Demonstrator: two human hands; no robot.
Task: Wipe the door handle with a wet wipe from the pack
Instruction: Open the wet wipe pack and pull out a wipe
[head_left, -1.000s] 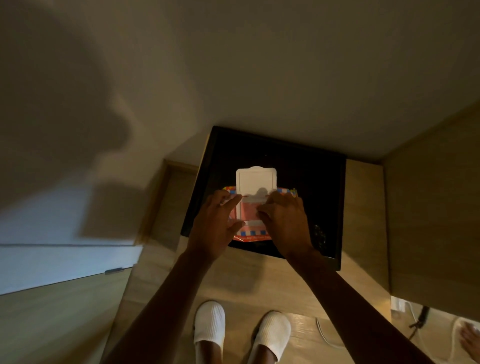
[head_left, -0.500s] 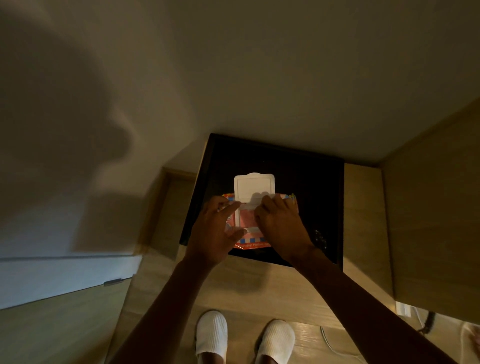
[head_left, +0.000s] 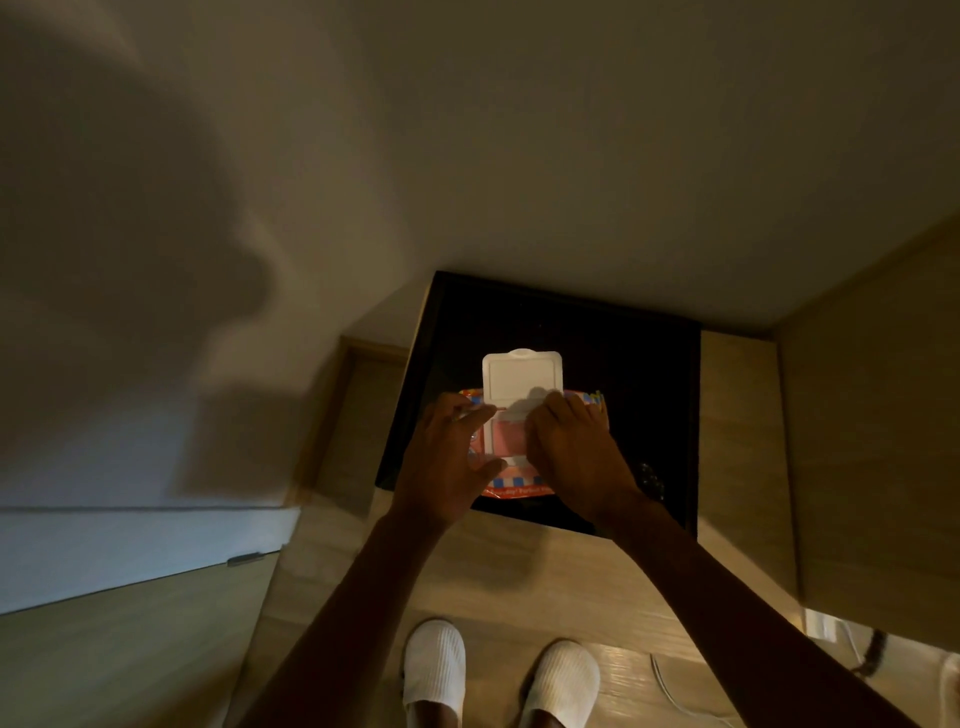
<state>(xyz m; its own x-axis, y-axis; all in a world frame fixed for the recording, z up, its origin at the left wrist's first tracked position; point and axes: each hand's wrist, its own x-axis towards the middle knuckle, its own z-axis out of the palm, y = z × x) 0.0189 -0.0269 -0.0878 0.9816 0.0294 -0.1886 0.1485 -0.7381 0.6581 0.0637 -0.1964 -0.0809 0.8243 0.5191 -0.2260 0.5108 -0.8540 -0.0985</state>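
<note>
The wet wipe pack (head_left: 511, 488), red-orange with a blue-checked edge, lies on a black tabletop (head_left: 623, 364). Its white flip lid (head_left: 521, 376) stands open, showing the pink opening (head_left: 506, 436). My left hand (head_left: 447, 457) grips the pack's left side, thumb along the front edge. My right hand (head_left: 571, 452) covers the right half with its fingertips curled at the opening's edge. Whether those fingers pinch a wipe is hidden. No door handle is in view.
The black top sits on a light wood cabinet (head_left: 737, 441) against a pale wall (head_left: 519, 156). A taller wood panel (head_left: 872, 415) stands at the right. Cables (head_left: 675, 691) lie on the floor beside my white slippers (head_left: 436, 665). A small metal fitting (head_left: 243, 559) sits at the left.
Both hands stay on the pack with the lid still open. My right fingertips have shifted slightly toward the lid hinge. The view has dipped a little.
</note>
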